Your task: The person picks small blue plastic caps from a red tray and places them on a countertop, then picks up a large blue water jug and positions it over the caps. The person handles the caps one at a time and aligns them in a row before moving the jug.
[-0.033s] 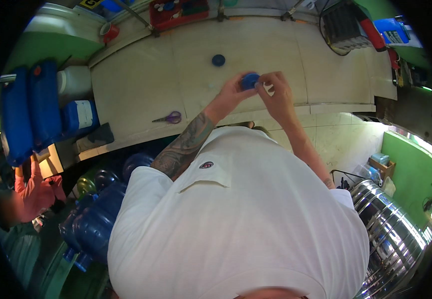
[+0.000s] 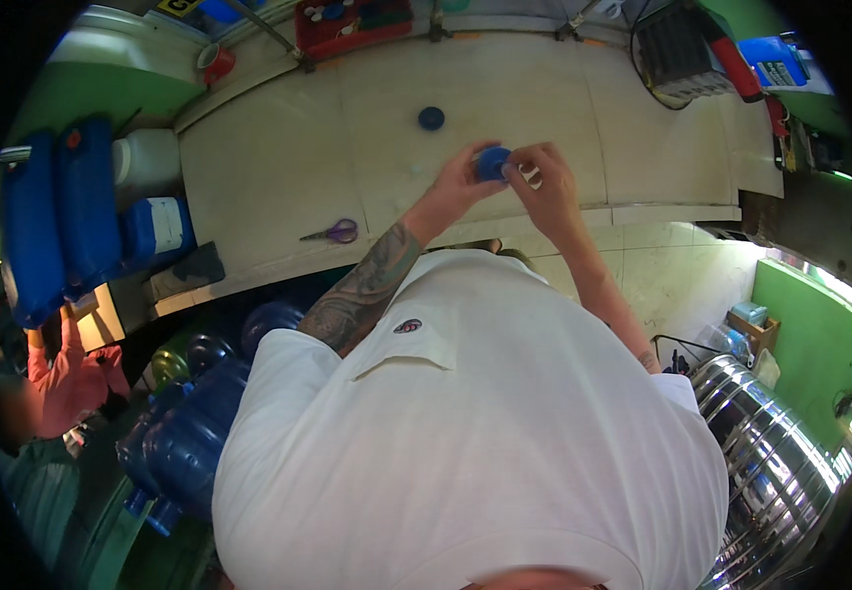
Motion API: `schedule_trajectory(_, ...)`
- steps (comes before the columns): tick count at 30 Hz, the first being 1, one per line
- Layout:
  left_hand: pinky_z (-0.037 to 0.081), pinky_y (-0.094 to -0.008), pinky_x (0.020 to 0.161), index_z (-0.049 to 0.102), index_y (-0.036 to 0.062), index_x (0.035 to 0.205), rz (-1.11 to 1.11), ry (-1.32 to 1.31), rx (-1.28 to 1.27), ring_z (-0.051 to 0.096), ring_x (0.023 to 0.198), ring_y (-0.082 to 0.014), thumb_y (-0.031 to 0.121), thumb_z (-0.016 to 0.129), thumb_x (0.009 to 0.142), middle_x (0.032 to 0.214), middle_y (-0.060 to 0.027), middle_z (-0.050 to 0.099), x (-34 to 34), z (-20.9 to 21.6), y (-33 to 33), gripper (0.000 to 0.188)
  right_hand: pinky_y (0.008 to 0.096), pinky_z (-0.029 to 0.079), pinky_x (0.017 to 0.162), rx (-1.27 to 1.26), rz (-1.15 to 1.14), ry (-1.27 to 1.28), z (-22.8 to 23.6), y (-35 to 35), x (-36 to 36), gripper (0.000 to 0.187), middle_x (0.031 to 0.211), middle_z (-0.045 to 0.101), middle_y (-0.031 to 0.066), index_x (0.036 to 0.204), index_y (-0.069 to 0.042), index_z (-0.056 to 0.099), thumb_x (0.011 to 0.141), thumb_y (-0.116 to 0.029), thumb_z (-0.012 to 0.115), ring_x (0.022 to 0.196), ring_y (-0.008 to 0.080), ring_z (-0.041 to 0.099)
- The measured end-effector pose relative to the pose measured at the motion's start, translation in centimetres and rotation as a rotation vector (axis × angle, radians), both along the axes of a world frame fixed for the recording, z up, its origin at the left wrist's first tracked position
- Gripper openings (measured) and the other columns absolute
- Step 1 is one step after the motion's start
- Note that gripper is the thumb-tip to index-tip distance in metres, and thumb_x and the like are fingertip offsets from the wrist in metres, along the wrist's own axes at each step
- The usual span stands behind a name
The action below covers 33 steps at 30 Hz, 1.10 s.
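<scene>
Blue jugs [image 2: 87,206]: standing at the far left, away from the work in hand.
Purple scissors [image 2: 344,231]: lying unused near the counter's [image 2: 268,147] near edge, left of the hands.
Loose blue cap [image 2: 431,119]: on the counter, beyond the hands; whether it is finished or waiting, I cannot tell.
Left hand [image 2: 463,177]: gripping the held cap's left side.
Held blue cap [image 2: 493,163]: between both hands, above the counter's near part; seemingly mid-handling, so its work looks unfinished.
Right hand [image 2: 546,187]: thumb and fingers pinched at that cap's right edge; any small piece there is unclear.
</scene>
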<state>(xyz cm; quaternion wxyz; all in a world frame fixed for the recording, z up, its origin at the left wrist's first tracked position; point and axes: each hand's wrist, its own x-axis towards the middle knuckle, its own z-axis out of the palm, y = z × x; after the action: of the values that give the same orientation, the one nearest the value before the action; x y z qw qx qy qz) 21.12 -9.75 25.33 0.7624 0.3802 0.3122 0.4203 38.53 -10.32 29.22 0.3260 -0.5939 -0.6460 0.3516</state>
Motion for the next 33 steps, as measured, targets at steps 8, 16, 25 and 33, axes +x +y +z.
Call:
schedule_trajectory(8,0.048,-0.0404,0.109,0.034,0.0013,0.147,-0.051,-0.079,-0.061,0.053,0.124,-0.0215,0.003,0.057,0.097,0.135,-0.0116,0.051,-0.8,-0.6,-0.6,0.056,0.0273,0.048,0.074,-0.206,-0.055,0.313,-1.4,-0.2,1.1,0.013,0.094,0.067,0.0026,0.101,-0.004,0.066,0.091,-0.012,0.068,0.086,0.0110,0.061)
schedule_trajectory(16,0.049,-0.0370,0.104,0.034,0.0021,0.149,-0.146,-0.245,-0.422,0.056,0.120,-0.0209,0.018,0.047,0.105,0.134,-0.0124,0.053,-1.1,-4.9,-5.1,0.049,0.0327,0.050,0.070,-0.136,0.229,-0.032,-3.5,-4.2,2.1,0.013,0.093,0.066,0.0105,0.098,-0.002,0.063,0.088,-0.007,0.067,0.081,0.0232,0.065)
schedule_trajectory(25,0.052,-0.0344,0.089,0.041,0.0036,0.140,-0.135,0.350,-0.195,0.061,0.107,-0.0199,0.010,0.068,0.089,0.125,-0.0100,0.057,-0.8,-15.2,-9.3,0.058,0.0424,0.052,0.071,-0.282,0.142,-0.019,-14.0,-7.3,0.2,0.015,0.088,0.068,0.0155,0.099,-0.003,0.063,0.089,-0.013,0.064,0.079,0.0341,0.065)
schedule_trajectory(33,0.049,-0.0451,0.092,0.052,0.0023,0.125,-0.038,1.002,0.283,0.055,0.110,-0.0416,0.004,0.067,0.076,0.121,-0.0212,0.052,0.4,-22.6,-6.2,0.051,0.0519,0.051,0.071,-0.346,0.199,-0.321,-22.2,-2.7,-2.6,0.012,0.091,0.067,0.0208,0.093,-0.003,0.057,0.088,-0.014,0.060,0.084,0.0422,0.065)
